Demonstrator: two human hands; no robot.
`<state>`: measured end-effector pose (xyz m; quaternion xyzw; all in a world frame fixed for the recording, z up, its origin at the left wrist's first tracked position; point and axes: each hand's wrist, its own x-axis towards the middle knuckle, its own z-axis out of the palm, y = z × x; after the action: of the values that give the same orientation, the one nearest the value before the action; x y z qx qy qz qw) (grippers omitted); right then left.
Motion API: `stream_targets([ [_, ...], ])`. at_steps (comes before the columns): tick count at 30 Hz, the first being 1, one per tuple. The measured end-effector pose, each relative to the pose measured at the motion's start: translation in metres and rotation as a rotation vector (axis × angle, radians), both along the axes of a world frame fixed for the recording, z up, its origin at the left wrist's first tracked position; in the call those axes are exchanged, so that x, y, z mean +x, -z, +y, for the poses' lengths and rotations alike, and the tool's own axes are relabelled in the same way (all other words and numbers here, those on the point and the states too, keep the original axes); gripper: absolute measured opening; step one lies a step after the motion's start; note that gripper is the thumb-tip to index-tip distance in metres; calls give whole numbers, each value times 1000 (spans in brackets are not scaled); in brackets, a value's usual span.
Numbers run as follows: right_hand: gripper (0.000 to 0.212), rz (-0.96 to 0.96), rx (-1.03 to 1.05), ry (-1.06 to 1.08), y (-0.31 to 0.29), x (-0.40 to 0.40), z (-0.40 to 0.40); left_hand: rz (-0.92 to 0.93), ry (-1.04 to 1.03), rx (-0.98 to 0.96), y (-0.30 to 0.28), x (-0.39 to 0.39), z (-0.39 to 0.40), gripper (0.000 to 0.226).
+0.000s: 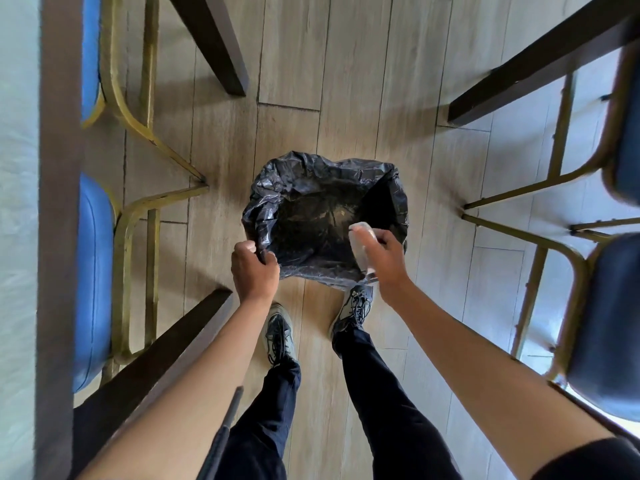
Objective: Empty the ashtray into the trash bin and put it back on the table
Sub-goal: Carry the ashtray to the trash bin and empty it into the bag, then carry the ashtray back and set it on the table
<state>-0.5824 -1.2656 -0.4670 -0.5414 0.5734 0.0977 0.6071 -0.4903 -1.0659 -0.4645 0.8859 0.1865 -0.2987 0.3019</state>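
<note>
Over the trash bin [325,220] near rim: right hand [384,258] grips tipped ashtray [360,244], left hand [254,268] pinches the liner [277,188] edge.

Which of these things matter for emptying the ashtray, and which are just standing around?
Part of the job: ashtray in right hand; trash bin, its bag edge held by left hand.

Just standing around: blue chairs, dark table legs.

Both arms reaching down; left hand [254,268] fingers curled, right hand [382,252] fingers clenched.
</note>
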Motion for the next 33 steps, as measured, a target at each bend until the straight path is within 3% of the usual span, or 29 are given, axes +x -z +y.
stream_targets([
  [4, 62, -133, 474, 444, -27, -11, -8, 28, 71, -68, -36, -13, -7, 41],
  [10, 73, -217, 593, 654, -97, -19, -3, 142, 172, -201, -108, -30, -15, 34],
  [16, 64, -284, 561, 596, -194, -35, 5, 118, 273, -325, -215, -40, -25, 25],
  [22, 73, -349, 469, 471, -302, -51, 20, 77, 231, -545, -321, -45, -14, 18],
  [26, 89, -299, 351, 443, -375, -63, 35, 97, 237, -682, -401, -59, 0, 22],
  [28, 84, -321, 293, 447, -413, -70, 46, 102, 274, -727, -436, -69, 10, 26],
  [33, 46, -357, 166, 425, -493, -90, 76, 99, 396, -816, -502, -89, 38, 54],
])
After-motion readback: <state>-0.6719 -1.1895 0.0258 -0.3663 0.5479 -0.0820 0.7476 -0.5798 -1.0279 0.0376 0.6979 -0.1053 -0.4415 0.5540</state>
